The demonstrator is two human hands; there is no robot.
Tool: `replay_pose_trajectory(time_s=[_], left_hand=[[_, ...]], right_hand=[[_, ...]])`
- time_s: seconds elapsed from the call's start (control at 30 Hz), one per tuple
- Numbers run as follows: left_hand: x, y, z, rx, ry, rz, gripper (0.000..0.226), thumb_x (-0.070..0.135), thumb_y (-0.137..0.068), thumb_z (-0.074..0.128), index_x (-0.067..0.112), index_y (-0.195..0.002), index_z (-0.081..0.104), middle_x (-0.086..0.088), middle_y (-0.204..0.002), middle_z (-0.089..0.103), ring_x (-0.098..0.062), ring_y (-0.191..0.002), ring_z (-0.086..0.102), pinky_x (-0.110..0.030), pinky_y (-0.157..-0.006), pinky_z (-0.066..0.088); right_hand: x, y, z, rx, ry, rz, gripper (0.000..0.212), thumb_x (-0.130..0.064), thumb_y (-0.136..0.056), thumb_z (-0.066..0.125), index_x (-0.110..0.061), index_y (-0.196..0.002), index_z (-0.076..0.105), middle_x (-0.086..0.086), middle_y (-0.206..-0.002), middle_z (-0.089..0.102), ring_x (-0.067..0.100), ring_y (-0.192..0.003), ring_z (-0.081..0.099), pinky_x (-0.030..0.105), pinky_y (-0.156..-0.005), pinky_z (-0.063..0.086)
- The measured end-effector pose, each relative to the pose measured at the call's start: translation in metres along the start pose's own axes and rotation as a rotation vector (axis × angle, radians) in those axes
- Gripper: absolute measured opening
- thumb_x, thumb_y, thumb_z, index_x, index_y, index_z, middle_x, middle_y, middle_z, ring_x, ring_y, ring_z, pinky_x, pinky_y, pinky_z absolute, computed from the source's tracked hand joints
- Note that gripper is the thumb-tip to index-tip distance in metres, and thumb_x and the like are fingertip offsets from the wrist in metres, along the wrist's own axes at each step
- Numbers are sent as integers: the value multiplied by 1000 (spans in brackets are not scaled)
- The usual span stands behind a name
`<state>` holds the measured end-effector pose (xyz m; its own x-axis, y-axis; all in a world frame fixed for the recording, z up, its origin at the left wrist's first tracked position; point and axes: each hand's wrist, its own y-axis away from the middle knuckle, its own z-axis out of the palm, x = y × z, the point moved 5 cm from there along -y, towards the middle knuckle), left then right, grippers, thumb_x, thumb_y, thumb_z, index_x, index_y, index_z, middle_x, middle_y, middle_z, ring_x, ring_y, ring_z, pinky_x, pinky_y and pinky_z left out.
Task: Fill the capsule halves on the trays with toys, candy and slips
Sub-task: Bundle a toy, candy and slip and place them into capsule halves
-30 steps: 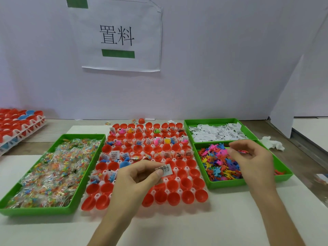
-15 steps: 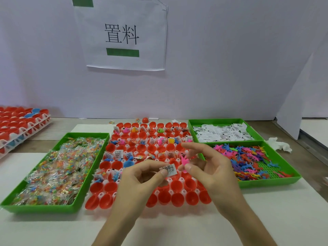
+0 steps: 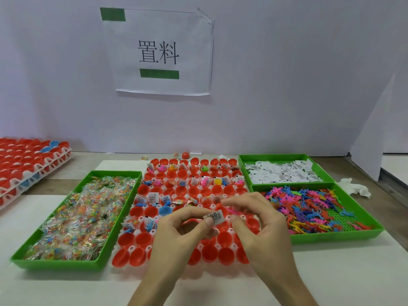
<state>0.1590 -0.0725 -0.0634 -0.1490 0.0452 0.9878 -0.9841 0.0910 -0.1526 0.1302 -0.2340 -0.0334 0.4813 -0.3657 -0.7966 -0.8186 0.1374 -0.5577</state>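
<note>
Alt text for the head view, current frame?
Two hands hover over a tray of red capsule halves, partly filled: the left hand pinches a printed white slip, the right hand curls beside it near a small pink toy. Green bins flank the tray, wrapped candy on the left, white slips and colourful toys on the right.

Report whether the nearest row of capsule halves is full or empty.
Empty: visible front-row halves show bare red insides; left hand and right hand hide others.
</note>
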Motion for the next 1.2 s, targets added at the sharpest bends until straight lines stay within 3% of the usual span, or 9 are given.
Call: replay_pose_trajectory(time_s=[0.1,0.23,0.37,0.47,0.57,0.77,1.03,1.2], left_hand=[[1,0,0,-4,-1,11,17,11,-84,76,27,-86,80,-5,-80,77,-21,-73,76,-20,-66,58],[0,-1,0,-9,-13,9,20,8,-84,75,28,-84,80,-2,-82,77,-21,-73,76,-23,-67,59],[2,-1,1,-33,22,11,8,22,-77,77,25,-84,81,-2,-83,77,-22,-76,76,-26,-67,61],[2,-1,0,-34,41,5,15,32,-70,78,24,-84,81,-2,-84,76,-22,-77,76,-27,-67,61],[-1,-2,-1,-39,118,-42,16,25,-72,79,18,-86,81,-8,-87,76,-28,-80,76,-31,-69,62],[-4,-3,-3,-48,248,-110,27,25,-66,82,13,-90,82,-17,-92,76,-33,-85,76,-31,-71,61],[-5,-4,-2,-101,358,-193,32,22,-64,83,5,-91,80,-21,-89,75,-31,-81,75,-30,-68,60],[-1,-3,-1,-155,303,-162,30,26,-69,80,7,-93,81,-19,-85,75,-28,-78,75,-29,-71,60]], right_hand=[[-1,1,4,-24,-24,10,33,-3,-83,67,-32,-96,76,-10,-96,67,15,-89,64,18,-75,48],[2,4,9,-76,-88,51,46,3,-88,68,-38,-106,74,-8,-95,61,18,-86,63,19,-71,52],[3,5,11,-70,-133,89,26,-9,-85,70,-33,-93,73,-5,-92,69,21,-83,70,30,-71,58],[7,5,10,-63,-102,115,29,-2,-84,75,-30,-88,70,-4,-86,72,21,-79,70,36,-69,57],[9,4,9,-55,-92,127,33,0,-81,77,-31,-87,69,-3,-84,72,19,-74,68,33,-65,56],[8,3,10,-107,-120,140,22,-11,-85,77,-32,-88,74,-1,-84,74,20,-80,70,38,-72,57],[6,1,12,-138,-145,141,4,-30,-78,75,-31,-82,74,-4,-92,67,19,-85,67,32,-70,57],[10,1,13,-210,-254,218,19,-9,-83,77,-28,-80,73,3,-91,73,20,-84,72,29,-74,58]])
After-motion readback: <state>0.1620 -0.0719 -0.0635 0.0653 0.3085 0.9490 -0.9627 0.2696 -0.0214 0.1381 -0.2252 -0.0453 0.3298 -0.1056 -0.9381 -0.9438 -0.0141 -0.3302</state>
